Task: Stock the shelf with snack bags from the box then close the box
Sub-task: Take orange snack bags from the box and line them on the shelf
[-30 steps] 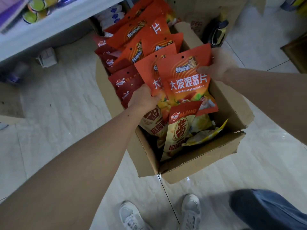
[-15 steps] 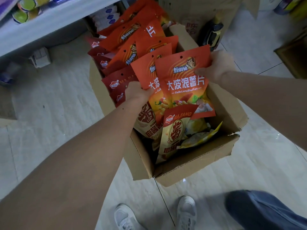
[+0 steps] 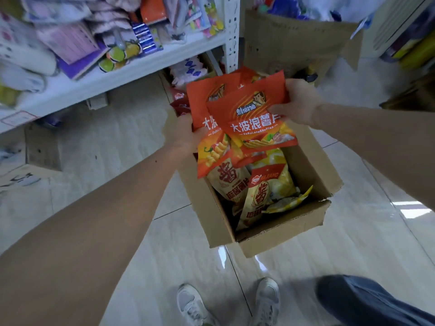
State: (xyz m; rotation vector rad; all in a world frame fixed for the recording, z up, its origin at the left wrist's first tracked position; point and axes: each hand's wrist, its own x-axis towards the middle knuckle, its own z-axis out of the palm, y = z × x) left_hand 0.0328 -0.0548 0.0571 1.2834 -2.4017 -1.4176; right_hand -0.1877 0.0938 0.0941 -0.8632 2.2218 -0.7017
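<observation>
Snack bags (image 3: 249,118) lie fanned between both hands above the box (image 3: 270,238); left hand (image 3: 186,135) and right hand (image 3: 299,102) grip opposite edges, the shelf (image 3: 98,83) up-left, nearer the left hand.

A single view is given, taken from a wide-angle camera worn on the head and aimed forward and steeply down. The floor (image 3: 353,243) is seen from standing height, with the wearer's own shoes (image 3: 226,304) at the bottom edge. Both forearms are seen reaching away from the lens, so the near arm looms large. The shelf (image 3: 113,78) is caught at the upper left, probably blurred by head motion. No second view is provided.
</observation>
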